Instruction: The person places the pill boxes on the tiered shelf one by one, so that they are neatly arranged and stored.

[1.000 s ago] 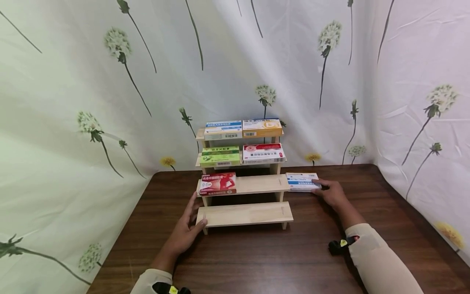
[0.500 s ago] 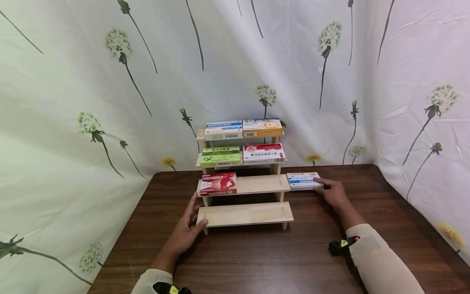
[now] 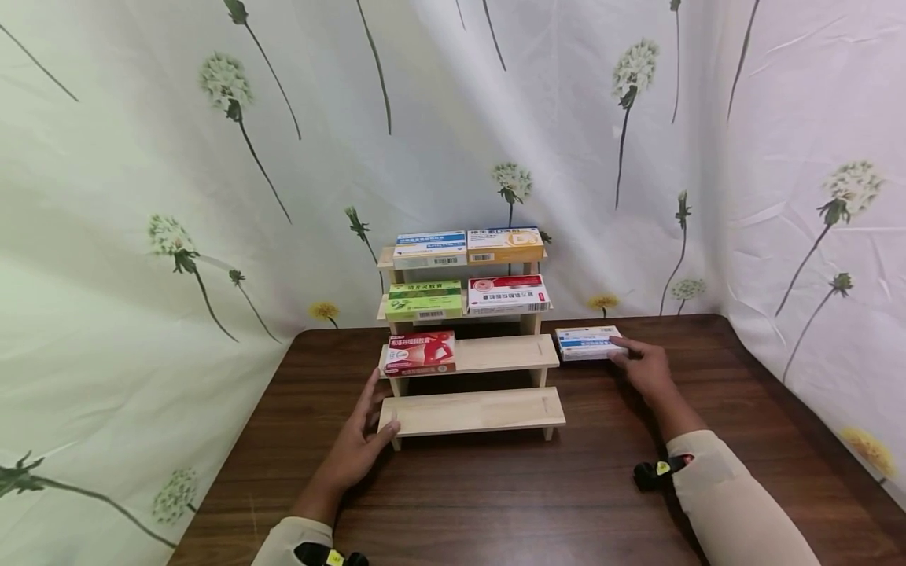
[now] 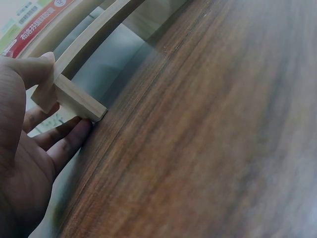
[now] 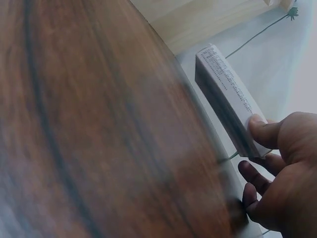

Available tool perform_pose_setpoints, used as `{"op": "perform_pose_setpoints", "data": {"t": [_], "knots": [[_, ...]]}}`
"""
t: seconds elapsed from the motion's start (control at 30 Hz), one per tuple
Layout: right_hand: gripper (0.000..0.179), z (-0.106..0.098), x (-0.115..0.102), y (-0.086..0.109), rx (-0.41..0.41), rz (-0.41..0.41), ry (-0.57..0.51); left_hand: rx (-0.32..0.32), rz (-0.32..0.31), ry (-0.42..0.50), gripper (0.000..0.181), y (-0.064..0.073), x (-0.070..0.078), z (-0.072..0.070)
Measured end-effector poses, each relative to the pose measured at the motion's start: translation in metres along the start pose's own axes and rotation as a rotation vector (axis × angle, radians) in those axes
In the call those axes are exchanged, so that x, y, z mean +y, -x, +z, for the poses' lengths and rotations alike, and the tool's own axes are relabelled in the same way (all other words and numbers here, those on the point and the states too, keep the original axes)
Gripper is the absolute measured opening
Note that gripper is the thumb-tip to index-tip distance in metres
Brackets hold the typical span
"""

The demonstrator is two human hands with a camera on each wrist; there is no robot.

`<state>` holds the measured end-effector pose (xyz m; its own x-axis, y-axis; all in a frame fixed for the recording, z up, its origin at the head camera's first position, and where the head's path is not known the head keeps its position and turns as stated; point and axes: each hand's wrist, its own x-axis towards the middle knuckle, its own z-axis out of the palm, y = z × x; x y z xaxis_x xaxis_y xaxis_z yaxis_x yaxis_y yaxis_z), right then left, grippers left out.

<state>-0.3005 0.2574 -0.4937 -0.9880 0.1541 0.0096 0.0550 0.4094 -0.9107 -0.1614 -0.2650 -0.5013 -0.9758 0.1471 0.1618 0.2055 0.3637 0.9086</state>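
Observation:
My right hand (image 3: 647,369) pinches the right end of a white and blue medicine box (image 3: 586,343), just right of the stepped wooden rack (image 3: 481,411). In the right wrist view the thumb (image 5: 265,131) lies on one face of the box (image 5: 228,99), which is held clear of the dark tabletop. At the rack's lower left corner, my left hand (image 3: 358,444) grips the lowest shelf. Its thumb (image 4: 37,68) rests on the board's end and the other fingers reach behind the leg (image 4: 79,99). A red medicine box (image 3: 421,354) lies on the second shelf from the bottom, at the left.
Higher up, the rack holds a green box (image 3: 425,301), a white and red box (image 3: 507,295), a blue and white box (image 3: 430,249) and an orange and white box (image 3: 506,246). The brown wooden table (image 3: 467,503) ends at a flower-printed curtain (image 3: 439,102) behind and beside it.
My right hand has lifted the white and blue box slightly and shifted it a little away from the rack. My left hand has kept its place on the rack.

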Motion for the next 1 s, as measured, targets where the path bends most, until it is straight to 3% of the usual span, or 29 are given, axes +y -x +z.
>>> {"op": "perform_pose_setpoints", "data": {"t": [0.47, 0.83, 1.0], "knots": [[0.041, -0.002, -0.017, 0.008, 0.114, -0.012, -0.089, -0.006, -0.008, 0.003, 0.094, 0.000, 0.000, -0.001], [0.035, -0.006, -0.037, 0.018, 0.185, -0.156, -0.015, -0.006, -0.015, 0.004, 0.094, 0.000, 0.000, -0.001], [0.033, -0.010, -0.046, 0.025, 0.214, -0.193, -0.032, -0.005, -0.016, 0.001, 0.094, 0.000, 0.000, -0.001]]}}
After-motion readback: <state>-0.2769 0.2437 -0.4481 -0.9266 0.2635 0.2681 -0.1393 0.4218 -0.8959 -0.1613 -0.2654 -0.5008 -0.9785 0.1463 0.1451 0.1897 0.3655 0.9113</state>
